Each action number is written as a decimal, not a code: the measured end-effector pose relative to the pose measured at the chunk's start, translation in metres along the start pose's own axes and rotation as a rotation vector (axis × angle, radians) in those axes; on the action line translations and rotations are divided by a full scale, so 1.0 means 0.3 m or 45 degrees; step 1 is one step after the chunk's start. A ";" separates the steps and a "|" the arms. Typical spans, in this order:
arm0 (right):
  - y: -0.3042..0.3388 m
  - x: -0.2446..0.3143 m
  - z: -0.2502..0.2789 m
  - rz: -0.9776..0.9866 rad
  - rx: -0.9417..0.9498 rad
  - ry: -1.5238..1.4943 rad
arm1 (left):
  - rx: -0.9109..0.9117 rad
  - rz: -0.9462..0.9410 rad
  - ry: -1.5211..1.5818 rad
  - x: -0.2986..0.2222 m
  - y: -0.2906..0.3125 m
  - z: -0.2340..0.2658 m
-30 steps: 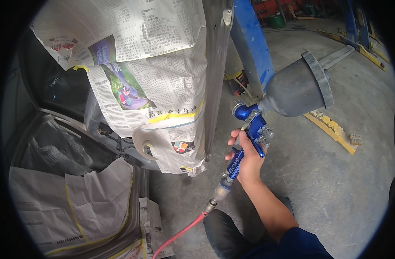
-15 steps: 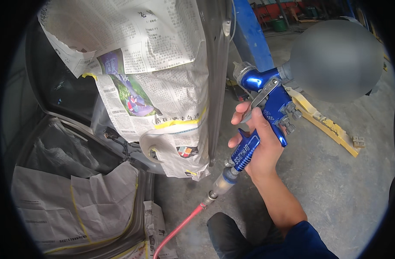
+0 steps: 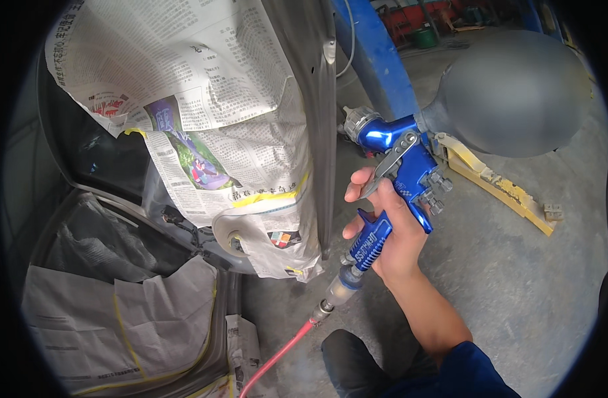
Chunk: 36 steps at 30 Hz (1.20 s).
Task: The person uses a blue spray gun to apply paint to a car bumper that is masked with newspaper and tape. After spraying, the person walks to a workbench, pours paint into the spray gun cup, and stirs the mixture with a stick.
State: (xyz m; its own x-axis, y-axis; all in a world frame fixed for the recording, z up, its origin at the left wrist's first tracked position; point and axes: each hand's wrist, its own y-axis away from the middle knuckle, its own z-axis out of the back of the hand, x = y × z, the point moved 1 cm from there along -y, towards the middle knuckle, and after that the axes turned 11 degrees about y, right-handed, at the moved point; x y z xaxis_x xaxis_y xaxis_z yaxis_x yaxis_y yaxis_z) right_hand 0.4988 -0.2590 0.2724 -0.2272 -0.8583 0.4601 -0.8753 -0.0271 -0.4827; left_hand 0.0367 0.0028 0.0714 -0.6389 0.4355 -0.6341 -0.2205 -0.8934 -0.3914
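Observation:
My right hand (image 3: pixel 403 249) is wrapped round the handle of a blue spray gun (image 3: pixel 415 166), two fingers lying along its silver trigger. The gun's metal nozzle (image 3: pixel 362 125) points left, toward the edge of a newspaper-masked car door (image 3: pixel 320 132) and apart from it. At the gun's upper right, a large grey rounded shape (image 3: pixel 516 93) is blurred; it adjoins the gun where a cup would sit. A clear fitting (image 3: pixel 342 290) joins the handle's bottom to a red air hose (image 3: pixel 277 357) running down out of view. My left hand is out of sight.
Newspaper sheets (image 3: pixel 251 159) with yellow tape cover the door panel. More masking paper (image 3: pixel 151 318) lies over the bodywork at lower left. Behind stands a blue post (image 3: pixel 377 66); a yellow metal bar (image 3: pixel 496 189) rests on the concrete floor, with a green bin (image 3: pixel 423 38) farther back.
My right hand and the spray gun have shifted slightly left and down in the view. The door and its newspaper also appear a little farther left. The grip is unchanged.

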 end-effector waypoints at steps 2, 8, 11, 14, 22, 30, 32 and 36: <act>-0.020 -0.006 -0.011 -0.040 0.002 -0.035 | -0.001 -0.016 0.041 0.000 -0.002 -0.006; -0.005 -0.090 0.030 -0.193 -0.115 0.064 | -0.017 -0.071 0.019 0.002 0.003 0.013; 0.037 -0.163 0.078 -0.247 -0.170 0.059 | -0.023 -0.080 -0.062 0.005 0.012 0.037; 0.090 -0.245 0.130 -0.324 -0.279 0.008 | -0.028 0.008 -0.119 0.031 0.022 0.056; 0.156 -0.281 0.165 -0.466 -0.401 0.174 | -0.110 -0.104 -0.017 0.099 0.022 0.072; -0.018 -0.006 0.036 -0.151 -0.127 0.086 | 0.023 0.029 -0.066 0.052 0.007 0.028; -0.037 0.065 0.006 -0.154 -0.100 0.072 | 0.000 0.014 0.047 0.049 0.002 0.009; -0.045 0.148 -0.026 -0.075 -0.015 0.018 | 0.006 0.001 0.127 0.053 -0.008 -0.012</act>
State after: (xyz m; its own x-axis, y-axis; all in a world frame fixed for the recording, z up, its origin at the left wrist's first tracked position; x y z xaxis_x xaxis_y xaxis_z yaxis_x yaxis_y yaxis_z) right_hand 0.4970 -0.2926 0.3052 -0.1811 -0.8482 0.4977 -0.8924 -0.0710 -0.4456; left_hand 0.0297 0.0123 0.0599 -0.5625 0.4432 -0.6980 -0.2238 -0.8943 -0.3875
